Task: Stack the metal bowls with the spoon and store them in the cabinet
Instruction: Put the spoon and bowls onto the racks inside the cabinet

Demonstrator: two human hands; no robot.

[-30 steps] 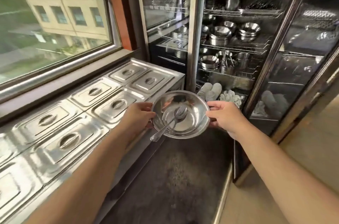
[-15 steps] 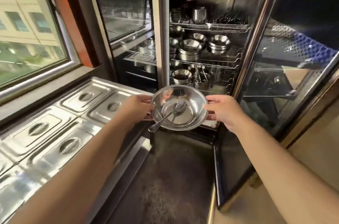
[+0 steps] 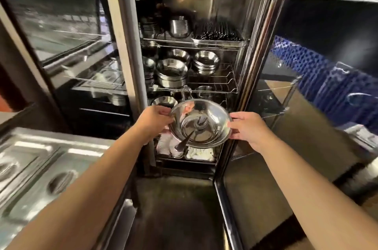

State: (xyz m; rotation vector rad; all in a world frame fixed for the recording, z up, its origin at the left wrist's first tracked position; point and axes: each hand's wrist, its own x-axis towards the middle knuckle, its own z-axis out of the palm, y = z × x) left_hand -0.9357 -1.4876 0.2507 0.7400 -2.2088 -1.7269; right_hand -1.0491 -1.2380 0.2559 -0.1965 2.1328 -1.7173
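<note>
Stainless steel fills the head view: a tall cabinet (image 3: 184,61) stands ahead of you with its glass door (image 3: 266,147) swung open on your right, wire shelves (image 3: 212,86) inside already crowded with nested bowls (image 3: 171,71), cups and a tray of dark utensils. To your left runs a steel counter of lidded food pans (image 3: 36,170); the floor below is dark and looks mottled, wet or worn I cannot tell.

You hold the stacked metal bowls (image 3: 201,125) level in front of the lower shelves, just outside the opening. Your left hand (image 3: 152,121) pinches the near-left rim, fingers curled under and thumb on top; your right hand (image 3: 248,127) pinches the right rim the same way. The spoon (image 3: 192,133) lies loose inside, bowl end at the centre, handle sticking out over the near rim.

That handle is your main risk: tilt the stack toward yourself and the spoon could slide out. Shelf space looks tight, so the rim may knock the small bowl (image 3: 164,101) just behind your left fingers, or catch a wire edge. Mind the open door beside your right elbow.
</note>
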